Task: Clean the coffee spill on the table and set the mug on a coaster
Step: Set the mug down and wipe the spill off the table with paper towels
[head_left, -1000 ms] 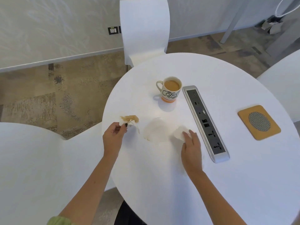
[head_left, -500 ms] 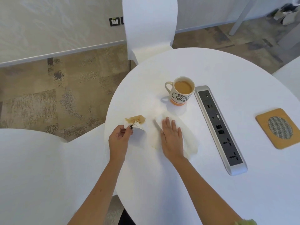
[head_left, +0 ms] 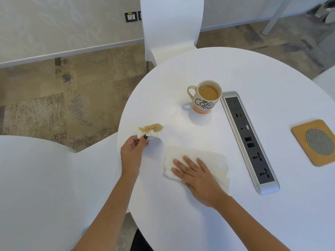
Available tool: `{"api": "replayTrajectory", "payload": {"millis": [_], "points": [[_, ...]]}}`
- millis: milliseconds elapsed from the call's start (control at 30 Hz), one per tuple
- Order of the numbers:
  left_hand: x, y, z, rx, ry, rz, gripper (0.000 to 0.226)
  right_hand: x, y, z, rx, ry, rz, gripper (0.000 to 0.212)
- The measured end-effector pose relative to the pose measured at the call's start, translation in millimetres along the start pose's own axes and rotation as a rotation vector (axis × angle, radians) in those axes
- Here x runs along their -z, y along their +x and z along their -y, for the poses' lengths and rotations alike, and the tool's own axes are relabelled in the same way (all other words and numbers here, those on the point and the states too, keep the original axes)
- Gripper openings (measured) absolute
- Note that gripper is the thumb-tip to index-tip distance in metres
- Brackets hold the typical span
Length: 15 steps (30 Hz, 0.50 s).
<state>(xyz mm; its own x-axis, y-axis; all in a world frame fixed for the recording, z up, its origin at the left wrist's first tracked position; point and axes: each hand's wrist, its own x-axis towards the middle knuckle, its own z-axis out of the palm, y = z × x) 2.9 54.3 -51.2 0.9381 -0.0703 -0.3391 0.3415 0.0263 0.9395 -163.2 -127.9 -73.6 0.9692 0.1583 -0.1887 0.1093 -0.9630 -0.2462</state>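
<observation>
On the round white table (head_left: 235, 73) the right hand (head_left: 197, 175) lies flat, fingers straight and spread, pressing a white paper tissue (head_left: 213, 160) against the tabletop. The tissue is spread out, faintly stained tan toward its right side, and sits between the table's left edge and the long silver-and-black power socket strip (head_left: 249, 140), with a band of bare tabletop on either side.

The left hand (head_left: 133, 151) hovers at the table's left rim, pinching a crumpled white tissue soaked brown with coffee (head_left: 151, 130) between thumb and fingertips; the wad is raised off the surface, just inside the edge.

The cream ceramic mug with black lettering and an orange base (head_left: 205, 96) stands upright and full of milky coffee, handle pointing left, touching or almost touching the far end of the socket strip. It rests directly on the table. The square wooden coaster with a round metal mesh centre (head_left: 316, 142) lies on the far side of the strip, well apart from the mug, close to the right border of the view.

Bare tabletop stretches beyond the mug and in front of the hands. A white moulded chair (head_left: 170, 24) is pushed to the far rim, and another white curved surface (head_left: 45, 187) sits just left of the table.
</observation>
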Motion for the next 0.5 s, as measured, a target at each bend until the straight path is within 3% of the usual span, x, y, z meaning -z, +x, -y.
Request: {"api": "replayTrajectory", "payload": {"millis": [233, 400, 500], "points": [[0, 1, 3, 0.017, -0.014, 0.042, 0.011, 7, -5, -22, -0.373, 0.079, -0.051, 0.048], [0, 2, 3, 0.005, -0.036, 0.032, 0.011, 18, 36, -24, -0.507, 0.219, -0.145, 0.053], [1, 2, 2, -0.003, -0.053, 0.039, 0.014, 25, 67, -19, -0.488, 0.296, -0.127, 0.044]]}}
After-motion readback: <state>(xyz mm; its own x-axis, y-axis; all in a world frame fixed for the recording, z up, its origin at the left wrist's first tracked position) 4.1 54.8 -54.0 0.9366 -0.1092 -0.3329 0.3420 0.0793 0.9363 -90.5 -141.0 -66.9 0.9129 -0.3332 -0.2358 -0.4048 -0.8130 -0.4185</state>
